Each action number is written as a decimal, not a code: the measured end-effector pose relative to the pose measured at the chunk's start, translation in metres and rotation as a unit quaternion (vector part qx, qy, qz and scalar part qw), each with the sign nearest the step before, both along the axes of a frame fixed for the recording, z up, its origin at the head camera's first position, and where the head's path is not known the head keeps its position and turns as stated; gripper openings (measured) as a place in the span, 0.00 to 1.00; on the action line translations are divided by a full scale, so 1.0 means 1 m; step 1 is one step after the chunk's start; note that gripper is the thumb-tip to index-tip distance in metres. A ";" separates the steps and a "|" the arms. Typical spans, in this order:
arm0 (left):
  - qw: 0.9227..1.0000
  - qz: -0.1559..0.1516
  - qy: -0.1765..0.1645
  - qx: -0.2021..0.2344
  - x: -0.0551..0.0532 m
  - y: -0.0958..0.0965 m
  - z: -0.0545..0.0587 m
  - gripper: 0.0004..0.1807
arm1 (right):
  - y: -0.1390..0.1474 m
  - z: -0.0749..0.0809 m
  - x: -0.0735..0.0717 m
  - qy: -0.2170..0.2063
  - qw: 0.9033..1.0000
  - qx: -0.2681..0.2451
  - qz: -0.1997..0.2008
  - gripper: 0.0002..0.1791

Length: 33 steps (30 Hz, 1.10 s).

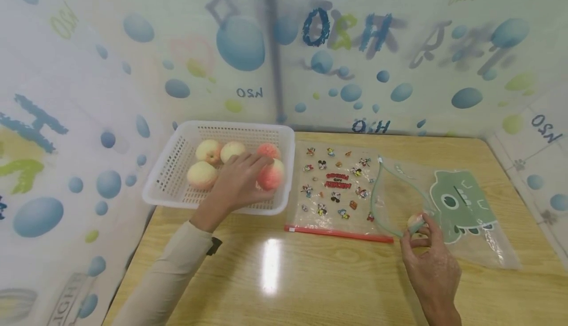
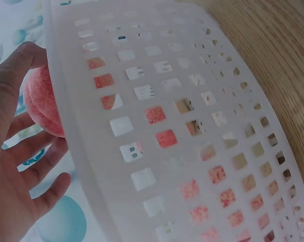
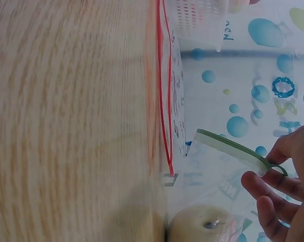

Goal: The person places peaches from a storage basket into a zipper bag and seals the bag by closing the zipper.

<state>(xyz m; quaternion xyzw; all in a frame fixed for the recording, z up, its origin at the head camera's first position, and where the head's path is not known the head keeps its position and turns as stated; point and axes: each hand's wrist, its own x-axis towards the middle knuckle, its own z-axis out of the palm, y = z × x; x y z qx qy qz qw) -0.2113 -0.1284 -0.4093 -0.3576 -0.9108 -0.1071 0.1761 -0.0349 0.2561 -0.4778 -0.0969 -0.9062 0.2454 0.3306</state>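
My left hand [image 1: 241,180] grips a red and pale-yellow peach [image 1: 271,174] at the right end of a white plastic basket [image 1: 150,192]. In the left wrist view, the thumb and fingers stand around this peach [image 2: 43,101] behind the basket wall. Several other peaches [image 1: 202,174] lie in the basket. On the right, my right hand [image 1: 430,262] pinches the green zip edge of a clear zip bag [image 1: 466,202] printed with a green cartoon face, holding its mouth apart. A pale peach [image 3: 197,224] lies inside that bag, below the fingers in the right wrist view.
A second clear zip bag [image 1: 337,183], with small cartoon figures and a red zip edge, lies flat between the basket and the green bag. The wooden table [image 1: 333,276] is bordered by walls with blue drop patterns [image 1: 239,45] at the back and sides.
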 end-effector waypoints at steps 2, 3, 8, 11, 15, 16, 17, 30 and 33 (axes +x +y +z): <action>1.000 -0.010 0.016 0.014 0.000 0.001 0.000 0.34 | 0.001 0.000 0.000 0.002 1.000 0.000 0.002 0.27; 0.999 -0.014 0.021 0.021 0.001 0.002 -0.001 0.34 | 0.001 0.000 0.000 0.003 1.000 0.000 0.002 0.27; 0.998 -0.023 0.042 0.040 0.001 0.005 0.000 0.34 | 0.000 -0.001 0.000 0.006 1.000 0.003 0.002 0.27; 0.997 -0.033 0.052 0.054 0.002 0.008 0.000 0.35 | -0.001 -0.002 0.000 0.001 1.000 0.003 0.004 0.28; 0.993 -0.055 0.070 0.077 0.002 0.012 -0.002 0.36 | -0.002 -0.002 0.001 -0.006 1.000 0.001 0.006 0.29; 0.992 -0.060 0.075 0.081 0.002 0.013 -0.002 0.36 | -0.001 -0.002 0.001 -0.008 1.000 0.001 0.006 0.29; 0.991 -0.066 0.080 0.085 0.002 0.014 -0.002 0.36 | -0.002 -0.003 0.001 -0.008 1.000 0.002 0.006 0.29; 0.986 -0.104 0.089 0.093 0.006 0.043 -0.006 0.37 | 0.001 -0.005 0.002 0.017 1.000 0.008 0.010 0.29; 0.988 -0.104 0.078 0.087 0.007 0.051 -0.008 0.38 | 0.001 -0.005 0.002 0.017 1.000 0.007 0.004 0.28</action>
